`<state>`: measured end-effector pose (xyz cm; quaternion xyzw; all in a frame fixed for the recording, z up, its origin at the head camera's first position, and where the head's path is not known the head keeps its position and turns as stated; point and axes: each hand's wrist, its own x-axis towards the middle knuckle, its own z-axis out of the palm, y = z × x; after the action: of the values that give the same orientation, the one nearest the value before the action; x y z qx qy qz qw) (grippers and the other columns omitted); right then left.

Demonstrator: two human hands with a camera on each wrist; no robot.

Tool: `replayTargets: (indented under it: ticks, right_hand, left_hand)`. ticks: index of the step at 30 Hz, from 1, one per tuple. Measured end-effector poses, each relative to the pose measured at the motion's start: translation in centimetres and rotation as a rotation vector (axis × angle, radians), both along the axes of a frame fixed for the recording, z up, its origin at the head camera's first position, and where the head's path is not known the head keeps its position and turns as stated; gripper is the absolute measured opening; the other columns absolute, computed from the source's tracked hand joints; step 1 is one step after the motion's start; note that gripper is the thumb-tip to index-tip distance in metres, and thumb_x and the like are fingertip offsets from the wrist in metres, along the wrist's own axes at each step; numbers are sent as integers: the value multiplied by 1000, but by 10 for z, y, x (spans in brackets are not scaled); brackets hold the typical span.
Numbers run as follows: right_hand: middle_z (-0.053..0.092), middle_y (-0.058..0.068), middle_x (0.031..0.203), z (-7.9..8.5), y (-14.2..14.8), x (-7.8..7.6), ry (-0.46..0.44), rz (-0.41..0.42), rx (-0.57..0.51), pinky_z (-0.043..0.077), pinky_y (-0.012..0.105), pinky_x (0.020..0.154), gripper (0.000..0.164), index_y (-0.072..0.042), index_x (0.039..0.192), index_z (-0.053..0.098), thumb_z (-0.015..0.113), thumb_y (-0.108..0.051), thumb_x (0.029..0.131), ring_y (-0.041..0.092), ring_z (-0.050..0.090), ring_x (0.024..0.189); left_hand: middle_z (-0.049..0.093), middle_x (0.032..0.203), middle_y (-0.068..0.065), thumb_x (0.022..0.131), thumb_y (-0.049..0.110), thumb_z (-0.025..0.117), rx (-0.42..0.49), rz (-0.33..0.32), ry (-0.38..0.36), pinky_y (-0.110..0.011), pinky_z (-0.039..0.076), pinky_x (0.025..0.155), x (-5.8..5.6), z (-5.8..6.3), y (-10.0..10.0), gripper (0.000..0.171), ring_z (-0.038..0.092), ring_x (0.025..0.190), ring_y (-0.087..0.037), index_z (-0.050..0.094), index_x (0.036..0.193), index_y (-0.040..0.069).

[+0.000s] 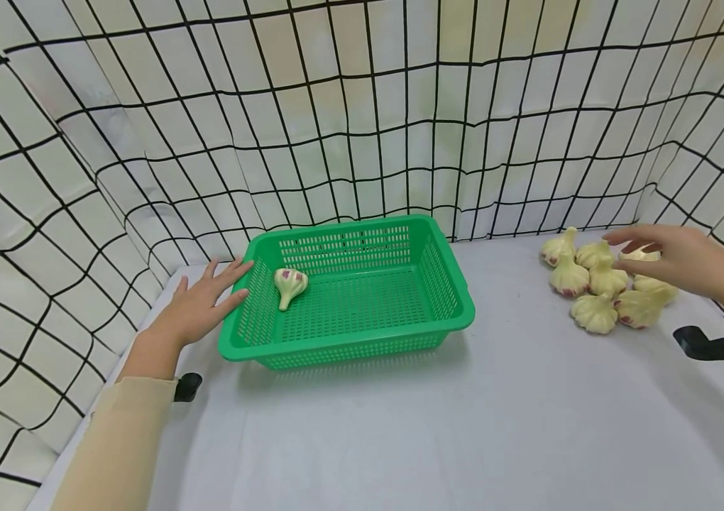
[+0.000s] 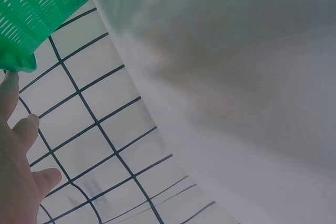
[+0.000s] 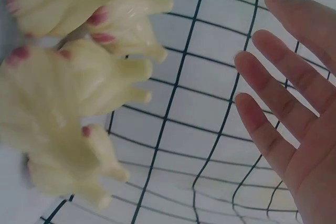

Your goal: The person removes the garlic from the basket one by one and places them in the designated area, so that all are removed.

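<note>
A green plastic basket (image 1: 362, 339) stands mid-table, with one garlic bulb (image 1: 289, 284) lying inside near its left end. My left hand (image 1: 199, 305) is at the basket's left rim, fingers spread, fingertips right at the edge; in the left wrist view the same hand (image 2: 18, 150) shows beneath the green rim (image 2: 21, 61). On the right, my right hand (image 1: 671, 259) hovers over a pile of garlic bulbs (image 1: 595, 313), partly covering the back ones. The right wrist view has its fingers extended and apart from the pale bulbs (image 3: 47, 98), nothing between them.
Black grid netting (image 1: 362, 128) over white sheeting rises behind the table and along both sides. A white cloth (image 1: 400, 433) covers the tabletop. Black wrist mounts (image 1: 703, 344) stick out beside both sleeves.
</note>
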<state>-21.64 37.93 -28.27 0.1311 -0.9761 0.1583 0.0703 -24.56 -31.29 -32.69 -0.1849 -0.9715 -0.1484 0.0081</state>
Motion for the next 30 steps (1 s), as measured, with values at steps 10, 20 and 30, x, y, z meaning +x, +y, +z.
replayTargets:
  ticks: [10,20,30]
  right_hand:
    - [68,17,126,13,-38,-7,15,48,-154,44,57,94,39,-11,134,66,71,-28,99,41,59,118]
    - [72,3,121,23,-89,-24,106,188,-193,46,30,89,33,-15,130,70,72,-22,98,20,63,107]
    - [72,9,118,24,-140,-56,133,320,-306,52,36,98,29,-5,127,70,71,-7,98,19,66,105]
  left_hand:
    - [17,169,-17,109,48,41,-6,12,-2,-77,-8,112,1,0,0,66,-4,155,-44,23,165,18]
    - [16,169,-16,109,48,42,-3,3,-8,-76,-9,112,1,2,0,67,-4,155,-44,22,165,18]
    - [16,169,-16,109,49,41,-7,10,-20,-76,-8,112,1,3,2,67,-4,155,-43,22,165,18]
